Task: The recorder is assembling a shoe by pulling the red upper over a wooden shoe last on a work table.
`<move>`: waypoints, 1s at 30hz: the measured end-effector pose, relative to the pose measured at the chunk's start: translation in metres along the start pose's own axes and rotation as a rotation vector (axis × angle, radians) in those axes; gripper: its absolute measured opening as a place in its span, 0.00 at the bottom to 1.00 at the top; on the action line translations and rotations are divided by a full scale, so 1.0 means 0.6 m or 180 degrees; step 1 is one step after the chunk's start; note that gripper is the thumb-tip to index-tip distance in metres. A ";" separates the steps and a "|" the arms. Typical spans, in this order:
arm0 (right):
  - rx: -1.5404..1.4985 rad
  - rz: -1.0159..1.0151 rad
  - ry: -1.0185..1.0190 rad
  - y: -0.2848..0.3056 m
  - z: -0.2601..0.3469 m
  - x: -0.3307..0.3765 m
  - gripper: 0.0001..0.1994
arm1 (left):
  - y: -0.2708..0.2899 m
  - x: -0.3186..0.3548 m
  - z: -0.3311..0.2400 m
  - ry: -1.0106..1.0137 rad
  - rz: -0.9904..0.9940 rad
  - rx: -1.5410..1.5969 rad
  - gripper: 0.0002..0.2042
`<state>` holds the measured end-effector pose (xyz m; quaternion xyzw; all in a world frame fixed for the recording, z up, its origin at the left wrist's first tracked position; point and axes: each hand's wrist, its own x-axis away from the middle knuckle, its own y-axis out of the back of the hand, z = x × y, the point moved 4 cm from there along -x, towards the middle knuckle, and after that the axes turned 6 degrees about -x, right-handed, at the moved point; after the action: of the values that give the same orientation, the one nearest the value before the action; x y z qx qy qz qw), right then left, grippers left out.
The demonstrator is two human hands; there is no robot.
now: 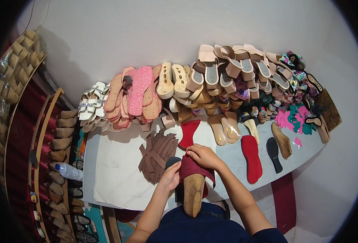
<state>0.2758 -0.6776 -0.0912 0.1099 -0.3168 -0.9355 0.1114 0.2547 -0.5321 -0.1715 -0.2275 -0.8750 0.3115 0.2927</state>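
A wooden shoe last points toward my body, with a dark red shoe upper wrapped over its far part. My left hand is closed at the upper's left edge, beside a dark, rounded flat piece that looks like an insole. Across the far end of the upper, my right hand bends its fingers and grips the material. Another red upper piece lies flat just beyond my hands. To its left is a heap of brown strips.
Stacked pink insoles, pale heeled sandals and white sandals line the table's back. Red insoles, a black sole and another last lie right. Lasts fill a rack at left, near a plastic bottle.
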 end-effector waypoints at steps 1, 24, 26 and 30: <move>-0.0010 -0.0010 0.0068 0.001 0.005 -0.001 0.13 | 0.002 -0.001 -0.002 -0.0008 -0.0004 0.0000 0.15; 0.0063 0.0113 0.0133 -0.001 0.008 -0.013 0.12 | -0.043 0.029 -0.052 -0.0281 -0.0778 -0.1528 0.14; 0.0063 0.0141 0.0168 -0.009 0.006 -0.015 0.12 | -0.034 0.020 -0.037 -0.0314 -0.0712 -0.1292 0.14; -0.0041 0.0128 0.0161 -0.007 0.002 -0.013 0.11 | -0.019 0.002 -0.019 -0.0419 -0.0569 -0.0774 0.13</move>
<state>0.2825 -0.6717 -0.0918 0.1265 -0.3100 -0.9320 0.1389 0.2588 -0.5347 -0.1561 -0.1616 -0.9403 0.1902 0.2315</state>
